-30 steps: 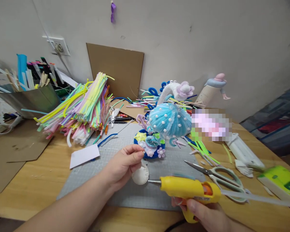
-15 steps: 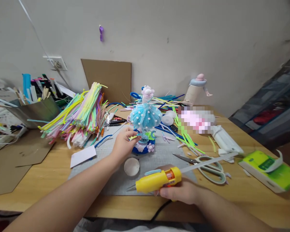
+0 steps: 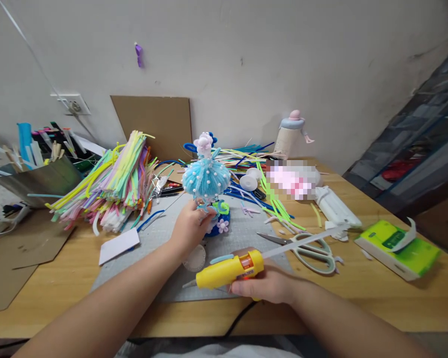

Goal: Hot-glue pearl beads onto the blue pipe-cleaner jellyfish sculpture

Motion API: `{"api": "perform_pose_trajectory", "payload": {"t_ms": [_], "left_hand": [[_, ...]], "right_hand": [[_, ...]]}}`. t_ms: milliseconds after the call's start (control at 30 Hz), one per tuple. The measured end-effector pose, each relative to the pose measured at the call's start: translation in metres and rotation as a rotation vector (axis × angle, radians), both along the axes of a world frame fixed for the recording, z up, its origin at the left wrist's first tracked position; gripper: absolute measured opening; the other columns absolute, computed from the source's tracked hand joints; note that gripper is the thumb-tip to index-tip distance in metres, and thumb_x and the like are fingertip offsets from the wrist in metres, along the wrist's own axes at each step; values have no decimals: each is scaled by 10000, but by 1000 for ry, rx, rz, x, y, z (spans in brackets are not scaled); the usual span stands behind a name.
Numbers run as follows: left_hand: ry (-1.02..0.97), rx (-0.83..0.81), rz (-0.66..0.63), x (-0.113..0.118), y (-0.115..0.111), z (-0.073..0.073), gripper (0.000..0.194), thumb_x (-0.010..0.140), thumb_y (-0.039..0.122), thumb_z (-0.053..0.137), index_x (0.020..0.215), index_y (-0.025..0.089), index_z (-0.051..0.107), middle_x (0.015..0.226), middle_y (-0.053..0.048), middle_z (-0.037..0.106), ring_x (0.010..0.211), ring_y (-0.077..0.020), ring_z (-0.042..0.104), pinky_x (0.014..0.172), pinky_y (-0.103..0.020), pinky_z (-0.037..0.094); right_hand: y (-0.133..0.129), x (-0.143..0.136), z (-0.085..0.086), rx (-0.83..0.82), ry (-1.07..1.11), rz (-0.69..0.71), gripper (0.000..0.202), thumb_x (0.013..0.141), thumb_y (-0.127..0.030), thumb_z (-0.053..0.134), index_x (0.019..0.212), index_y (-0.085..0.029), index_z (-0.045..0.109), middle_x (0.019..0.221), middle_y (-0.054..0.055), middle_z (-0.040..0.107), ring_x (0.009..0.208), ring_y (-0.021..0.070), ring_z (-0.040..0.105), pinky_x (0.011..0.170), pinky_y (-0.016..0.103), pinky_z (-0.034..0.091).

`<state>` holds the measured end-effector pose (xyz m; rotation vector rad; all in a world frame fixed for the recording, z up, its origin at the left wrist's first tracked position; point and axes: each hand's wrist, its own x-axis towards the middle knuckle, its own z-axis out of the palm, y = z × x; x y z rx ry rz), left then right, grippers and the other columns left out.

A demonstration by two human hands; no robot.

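A pipe-cleaner figure (image 3: 206, 175) with a fluffy light-blue skirt dotted with white beads stands at the middle of the grey mat (image 3: 160, 284). Its dark-blue base (image 3: 213, 229) bears a pale purple flower. My left hand (image 3: 194, 224) pinches the figure's lower part, under the skirt; the fingertips are partly hidden. In my right hand (image 3: 264, 284) is a yellow glue gun (image 3: 229, 270), its nozzle pointing left and a long clear glue stick out of its back. A small round white dish (image 3: 194, 257) lies between the left wrist and the glue gun.
Bundled colourful pipe cleaners (image 3: 123, 179) and a metal pen container (image 3: 41, 181) stand left. Scissors (image 3: 313, 252), a green tissue pack (image 3: 399, 246) and a bottle (image 3: 289, 135) are at right. A white card (image 3: 118, 246) lies on the left of the mat. Cardboard (image 3: 157, 122) leans on the wall.
The view has shifted to the right. The figure has turned a little in my left hand, its head now facing more left. My right hand still holds the glue gun.
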<state>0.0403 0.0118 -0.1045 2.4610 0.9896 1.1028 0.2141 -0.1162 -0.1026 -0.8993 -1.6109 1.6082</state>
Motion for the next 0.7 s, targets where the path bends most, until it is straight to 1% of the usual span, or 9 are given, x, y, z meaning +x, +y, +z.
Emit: {"api": "perform_pose_trajectory", "payload": {"t_ms": [167,333,500,700], "left_hand": [[99,104,17,2,3,-3,156,853,226,550,832,224,705,955,-79,646,954,-208,570,852,-333,442],[111,170,33,2,6,-8,131,845,199,561,827,218,690,953,-68,643,957,-192,580,847,-322,469],[147,191,46,1,6,-8,128,844,194,560,836,215,686,961,-70,642,960,-191,579,839,-319,477],[182,192,48,1,6,-8,132,850,180,543,829,209,669,971,-66,636,952,-180,568,831,-308,473]], "right_hand": [[2,1,-1,-7,28,10,239,752,-401,653,823,-174,629,669,-32,507,602,113,432,543,236,344],[3,2,-1,26,18,20,253,760,-415,648,808,-169,619,674,-28,499,606,113,428,538,237,345],[2,2,-2,40,5,13,235,767,-403,649,791,-174,599,667,-32,484,592,108,407,524,237,330],[1,2,-4,71,-26,-10,265,768,-440,643,786,-180,597,639,-42,450,584,109,406,523,239,336]]}}
